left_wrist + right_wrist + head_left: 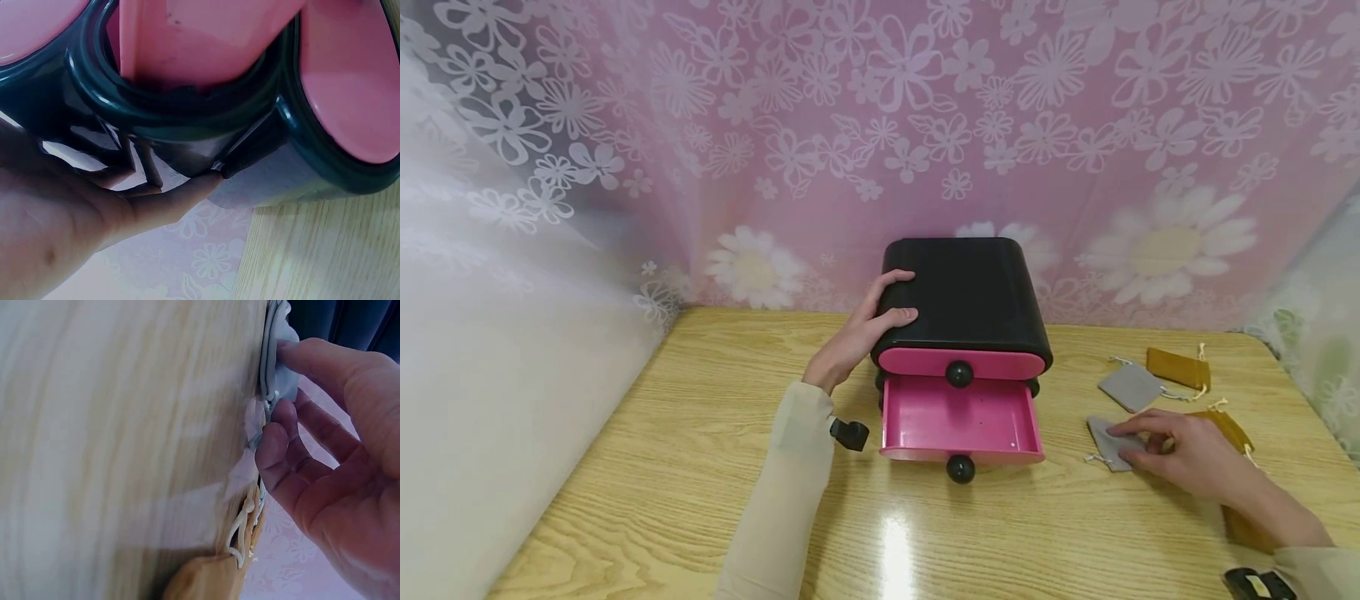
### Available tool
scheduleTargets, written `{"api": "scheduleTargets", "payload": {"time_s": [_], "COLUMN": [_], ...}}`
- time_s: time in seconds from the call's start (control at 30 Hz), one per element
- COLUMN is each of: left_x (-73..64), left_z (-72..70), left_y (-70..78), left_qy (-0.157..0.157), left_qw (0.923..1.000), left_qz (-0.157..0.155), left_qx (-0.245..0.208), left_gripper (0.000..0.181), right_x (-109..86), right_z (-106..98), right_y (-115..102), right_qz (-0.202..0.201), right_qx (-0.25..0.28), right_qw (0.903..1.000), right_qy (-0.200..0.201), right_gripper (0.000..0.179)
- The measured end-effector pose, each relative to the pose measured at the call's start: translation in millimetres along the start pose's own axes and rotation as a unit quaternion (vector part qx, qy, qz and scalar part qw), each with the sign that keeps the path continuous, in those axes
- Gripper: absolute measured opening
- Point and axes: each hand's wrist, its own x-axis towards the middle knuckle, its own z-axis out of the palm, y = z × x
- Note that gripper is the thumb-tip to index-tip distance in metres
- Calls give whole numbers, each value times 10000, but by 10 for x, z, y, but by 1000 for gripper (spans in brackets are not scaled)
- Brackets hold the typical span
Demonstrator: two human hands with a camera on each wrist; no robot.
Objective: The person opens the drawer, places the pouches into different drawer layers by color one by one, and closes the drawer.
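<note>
A black cabinet (pixel 962 292) with pink drawers stands at the centre of the table. Its lower drawer (pixel 958 417) is pulled out and bare inside; the upper drawer (pixel 917 362) is closed. My left hand (pixel 857 337) rests against the cabinet's left side, thumb and a fingertip on the top; in the left wrist view its fingers lie along the dark wall. On the right, my right hand (pixel 1187 454) pinches a small grey drawstring pouch (pixel 1101 433) low at the tabletop. In the right wrist view the thumb presses into the bunched grey pouch (pixel 284 375).
Behind it lie another grey pouch (pixel 1129 387) and a mustard-brown pouch (pixel 1178 367). More brown pouches (pixel 1232 429) are partly hidden by the right hand and forearm. A flowered pink curtain (pixel 850 167) hangs at the table's back edge.
</note>
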Motion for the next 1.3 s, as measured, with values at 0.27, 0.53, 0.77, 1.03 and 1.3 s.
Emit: {"api": "scheduleTargets", "payload": {"time_s": [0.27,0.53,0.77,1.03,1.3], "left_x": [6,5,8,1,-6], "left_z": [-3,-3,4,4,9], "left_y": [-7,-14,-10,-3,2], "left_qy": [0,39,29,26,29], "left_qw": [10000,10000,10000,10000,10000], "left_qz": [30,29,46,50,45], "left_qx": [-17,39,41,11,19], "left_gripper": [48,48,48,48,48], "right_x": [18,19,23,50,60], "right_z": [-23,-40,-21,-20,-44], "right_y": [-53,-138,-182,-247,-392], "right_qz": [72,389,222,-234,-125], "right_qx": [14,-18,164,50,220], "right_qw": [9999,9991,9991,9962,9966], "right_qy": [-90,-162,316,833,785], "right_gripper": [31,29,29,35,32]}}
